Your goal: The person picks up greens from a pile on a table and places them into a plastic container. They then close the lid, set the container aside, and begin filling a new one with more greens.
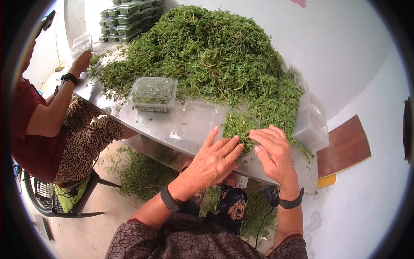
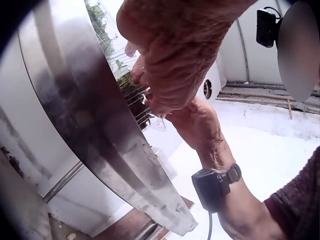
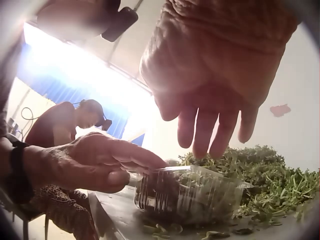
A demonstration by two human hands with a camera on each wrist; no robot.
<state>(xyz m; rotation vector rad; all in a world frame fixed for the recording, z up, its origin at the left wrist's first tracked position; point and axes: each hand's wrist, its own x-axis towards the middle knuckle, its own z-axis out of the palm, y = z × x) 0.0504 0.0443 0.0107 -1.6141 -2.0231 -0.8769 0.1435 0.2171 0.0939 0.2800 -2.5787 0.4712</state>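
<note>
A clear plastic clamshell box [image 3: 192, 192] filled with green leafy sprigs [image 1: 236, 126] stands at the table's near edge, its clear lid [image 1: 194, 118] laid back to the left. My left hand [image 1: 212, 160] lies along the near left side of this box with fingers extended, fingertips at its rim and the greens. From above, my right hand [image 1: 274, 156] reaches over the box's right side. Its fingers [image 3: 218, 132] point down toward the greens, fairly straight and slightly spread. In the left wrist view, the left palm [image 2: 175, 60] hides most of the box.
A big heap of greens [image 1: 207, 56] covers the table's back. A closed filled box [image 1: 153, 93] sits left, stacked boxes [image 1: 129, 19] far left, nested empty boxes [image 1: 310, 123] right. Another person [image 1: 43, 116] sits at the left. Greens [image 1: 146, 172] lie under the table.
</note>
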